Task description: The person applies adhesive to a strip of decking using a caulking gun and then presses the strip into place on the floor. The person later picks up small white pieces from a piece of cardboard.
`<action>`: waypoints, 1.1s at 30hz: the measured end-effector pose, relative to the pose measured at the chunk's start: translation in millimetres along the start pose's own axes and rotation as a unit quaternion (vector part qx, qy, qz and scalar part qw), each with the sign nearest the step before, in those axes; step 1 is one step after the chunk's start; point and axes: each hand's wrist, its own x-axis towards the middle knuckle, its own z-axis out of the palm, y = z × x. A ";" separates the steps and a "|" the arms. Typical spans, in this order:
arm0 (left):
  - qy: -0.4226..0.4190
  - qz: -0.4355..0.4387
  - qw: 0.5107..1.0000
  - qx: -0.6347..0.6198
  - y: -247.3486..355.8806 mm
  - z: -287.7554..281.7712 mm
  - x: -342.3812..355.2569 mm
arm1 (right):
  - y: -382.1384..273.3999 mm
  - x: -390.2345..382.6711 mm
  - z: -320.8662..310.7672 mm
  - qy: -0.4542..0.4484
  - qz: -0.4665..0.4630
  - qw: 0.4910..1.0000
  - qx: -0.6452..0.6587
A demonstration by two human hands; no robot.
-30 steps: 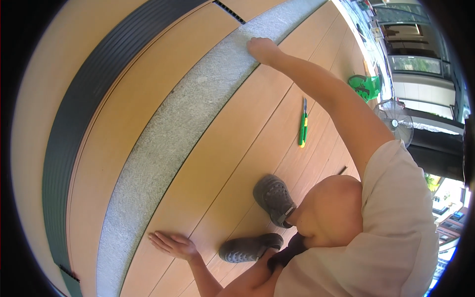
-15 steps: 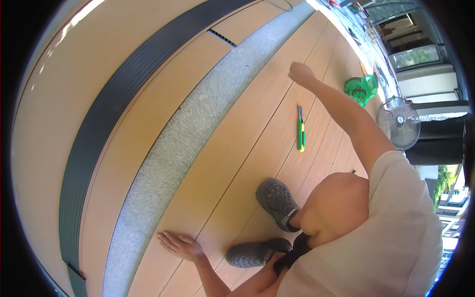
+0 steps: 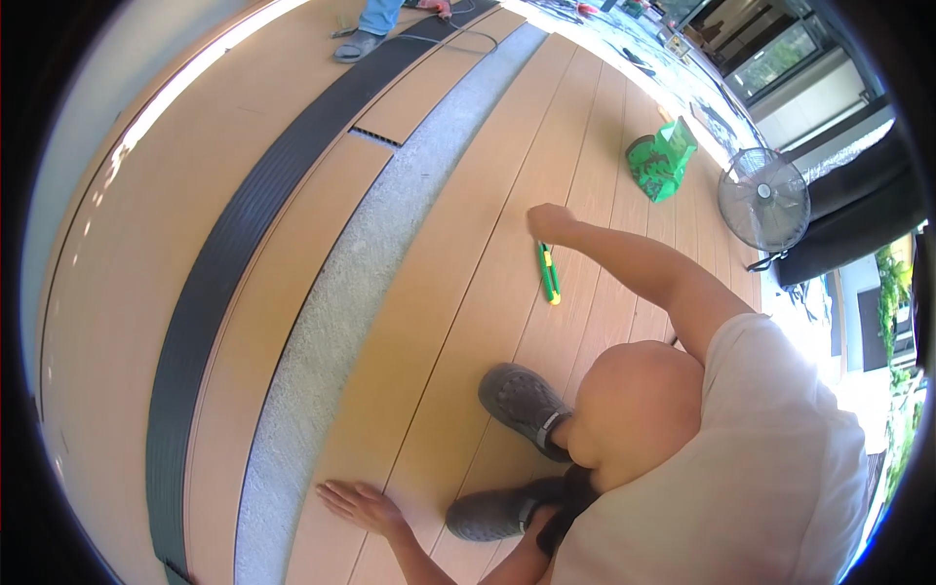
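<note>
My left hand (image 3: 363, 507) lies flat on a tan deck board (image 3: 408, 353), fingers stretched toward the grey concrete strip. Farther up and to the right, my right hand (image 3: 553, 223) is closed in a fist over the boards, with no object showing in it. A green and yellow utility knife (image 3: 550, 275) lies just below that fist, its blade end toward the hand and partly hidden by it. Whether the fist touches the knife or the board, I cannot tell.
Bare concrete (image 3: 373, 226) runs between the boards, beside a dark ribbed strip (image 3: 234, 229). A green bag (image 3: 663, 161) and a fan (image 3: 763, 199) stand at right. My shoes (image 3: 526, 400) are on the boards. Another person's foot (image 3: 359, 46) and a cable (image 3: 458, 39) are at the top.
My right fist has come nearer the utility knife, which was fully visible before. My left hand stays flat on the board. The view has shifted, bringing another person's leg in at the top.
</note>
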 end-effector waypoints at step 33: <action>-0.047 -0.034 0.997 -0.040 11.6 -40.1 -101.7 | -125.3 -92.4 57.4 0.036 -0.193 0.979 0.059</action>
